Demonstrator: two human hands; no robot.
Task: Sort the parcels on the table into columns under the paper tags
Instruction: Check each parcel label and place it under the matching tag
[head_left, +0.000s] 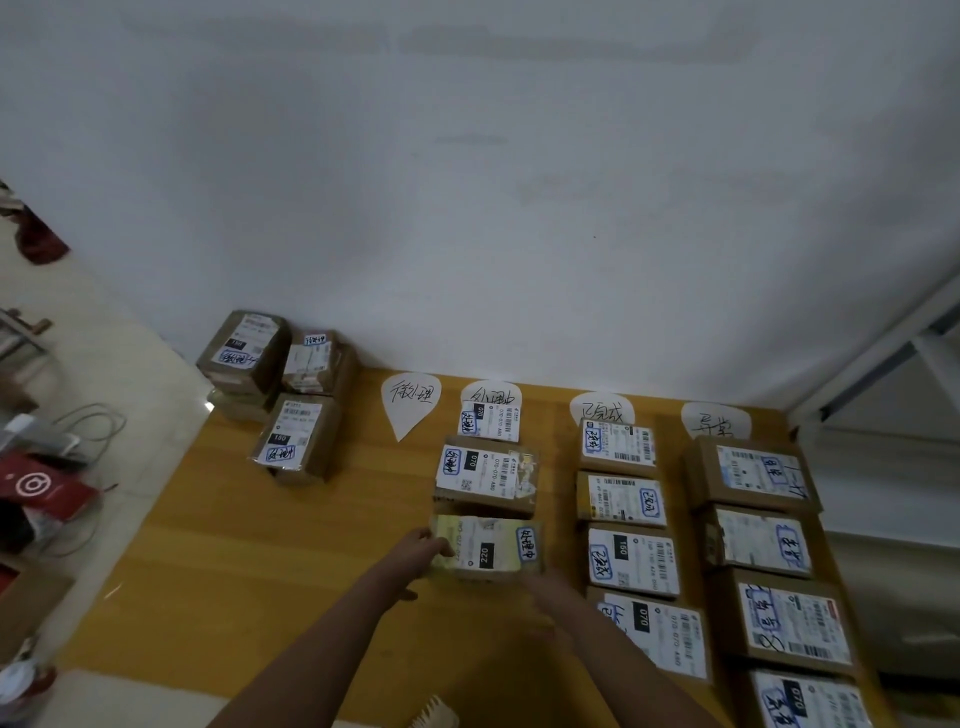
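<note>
Several white paper tags lie along the far edge of the yellow wooden table (234, 545); the leftmost tag (410, 400) has nothing below it. Under the second tag (491, 395) runs a column of parcels. Its nearest parcel (485, 545), with a yellow-green label and a black "220" mark, is gripped on its left end by my left hand (428, 545). My right hand (540, 577) holds its near right side, blurred. The third tag (602, 410) and fourth tag (716, 421) each head a longer column of cardboard parcels.
A pile of unsorted cardboard parcels (280, 384) sits at the table's far left corner against the white wall. Left of the table, the floor holds a red package (41, 488), cables and clutter. A white metal frame (883, 353) stands at the right.
</note>
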